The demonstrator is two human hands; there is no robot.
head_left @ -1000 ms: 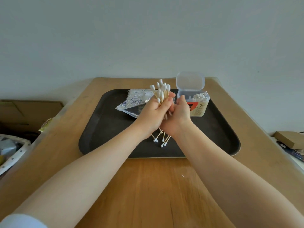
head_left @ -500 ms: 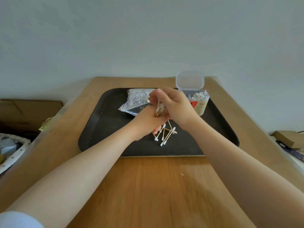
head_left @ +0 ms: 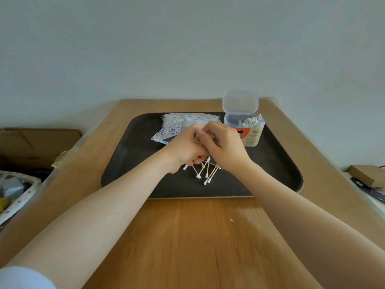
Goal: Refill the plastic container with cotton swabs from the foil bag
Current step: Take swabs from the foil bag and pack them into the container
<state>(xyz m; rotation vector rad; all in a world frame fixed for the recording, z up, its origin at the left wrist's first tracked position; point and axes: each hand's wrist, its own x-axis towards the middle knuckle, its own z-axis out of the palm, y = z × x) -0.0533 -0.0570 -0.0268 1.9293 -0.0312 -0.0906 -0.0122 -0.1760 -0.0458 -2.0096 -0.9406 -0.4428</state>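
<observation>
Where a second ago your left hand (head_left: 185, 149) held the bundle of swabs (head_left: 198, 140) upright with the tips fanned above your fingers (head_left: 199, 162), both hands now sit lower and closed over it. Left fingers curl round the bundle from below. Your right hand (head_left: 224, 147) has come across on top, and its fingers pinch the upper ends. Only a sliver of wooden sticks shows between the two hands. My reading: you are squaring up the bundle before carrying it over, so this handful has not yet gone in.

Just under your fingers, loose swabs (head_left: 205, 172) lie scattered on the tray (head_left: 129, 163). About six or seven; they cross each other, so the count is rough. They will want picking up afterwards.

Beyond your left fingers, one foil bag (head_left: 183, 124) lies flat on the tray, partly hidden by the hand.

Beyond your right fingers and a little to the right stands one plastic container (head_left: 246, 130), lid (head_left: 239, 102) hinged up and open. White tips fill its right side and the left side looks empty, so there is room.

Further out: one dark tray on one wooden bench (head_left: 187, 236). One small white speck (head_left: 230, 220) on the bench, nearer you. One cardboard box (head_left: 31, 147) off to the left, and one small brown box (head_left: 364, 175) off to the right.
</observation>
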